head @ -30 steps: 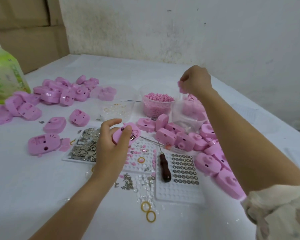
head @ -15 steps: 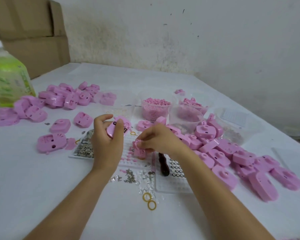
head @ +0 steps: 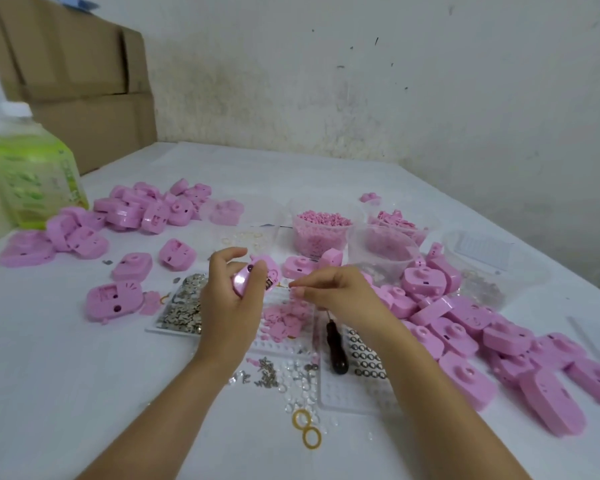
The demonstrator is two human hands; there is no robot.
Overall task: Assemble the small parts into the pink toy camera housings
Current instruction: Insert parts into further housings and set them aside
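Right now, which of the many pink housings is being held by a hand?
The housing gripped in the left hand, raised in front of the person. Every other one lies loose on the table, in piles to either side.

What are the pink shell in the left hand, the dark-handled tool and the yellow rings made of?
The pink shell in the left hand looks like moulded plastic: even colour, glossy highlight. The tool handle seems dark varnished wood or plastic; blur leaves it open. The yellow rings are probably rubber or plastic, too small to tell.
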